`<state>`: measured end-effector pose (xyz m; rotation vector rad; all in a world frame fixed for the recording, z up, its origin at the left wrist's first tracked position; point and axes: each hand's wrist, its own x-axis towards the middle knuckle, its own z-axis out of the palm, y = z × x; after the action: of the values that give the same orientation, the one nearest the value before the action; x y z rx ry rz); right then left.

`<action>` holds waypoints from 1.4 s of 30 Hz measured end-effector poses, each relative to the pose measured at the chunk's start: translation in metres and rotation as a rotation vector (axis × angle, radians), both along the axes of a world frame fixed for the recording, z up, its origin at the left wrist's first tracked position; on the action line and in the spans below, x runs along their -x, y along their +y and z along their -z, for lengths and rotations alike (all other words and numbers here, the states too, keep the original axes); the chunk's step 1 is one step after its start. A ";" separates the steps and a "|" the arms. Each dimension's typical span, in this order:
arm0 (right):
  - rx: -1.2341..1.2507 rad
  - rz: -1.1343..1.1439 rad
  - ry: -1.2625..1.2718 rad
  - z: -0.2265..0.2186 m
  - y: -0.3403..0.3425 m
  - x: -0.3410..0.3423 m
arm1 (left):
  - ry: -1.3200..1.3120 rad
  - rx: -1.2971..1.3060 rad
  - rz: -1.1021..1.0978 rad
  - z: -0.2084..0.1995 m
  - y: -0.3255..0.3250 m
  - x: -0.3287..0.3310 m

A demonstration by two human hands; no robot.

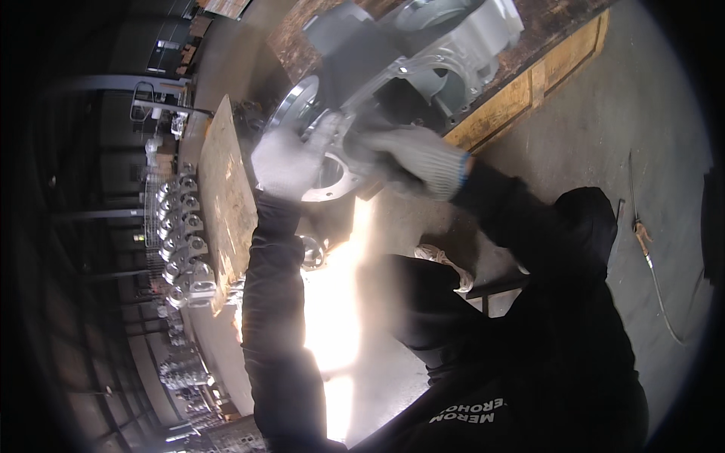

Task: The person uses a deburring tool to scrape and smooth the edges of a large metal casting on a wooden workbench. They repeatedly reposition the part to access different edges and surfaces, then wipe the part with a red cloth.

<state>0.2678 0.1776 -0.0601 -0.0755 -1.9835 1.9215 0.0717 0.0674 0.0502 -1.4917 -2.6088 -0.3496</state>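
A large silver-grey metal casting [483, 53] with round openings rests on a wooden-sided bench at the upper middle. My left hand [291, 160], in a pale work glove, grips the near left part of the casting beside a ring-shaped flange [332, 181]. A shiny round bore stands just beyond that hand. My right hand [423, 155], in a grey-white knitted glove with a blue cuff edge, reaches against the casting's near side. Motion blurs its fingers, and shadow hides their tips, so whether they hold anything is unclear.
The bench's yellowish wooden side [536, 83] runs to the upper right. At left stands a worn board [226, 204], with several similar metal castings [177, 241] lined up beyond. A thin hose with an orange-brown fitting [642, 232] lies on the floor at right. Strong glare covers the lower middle.
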 end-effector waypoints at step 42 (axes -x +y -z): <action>-0.957 0.024 -0.233 -0.018 -0.001 -0.016 | 0.066 -0.030 0.142 -0.004 -0.006 -0.002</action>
<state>0.2841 0.1769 -0.0418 -0.0635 -2.8132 0.8022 0.0732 0.0611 0.0542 -1.6534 -2.4436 -0.3450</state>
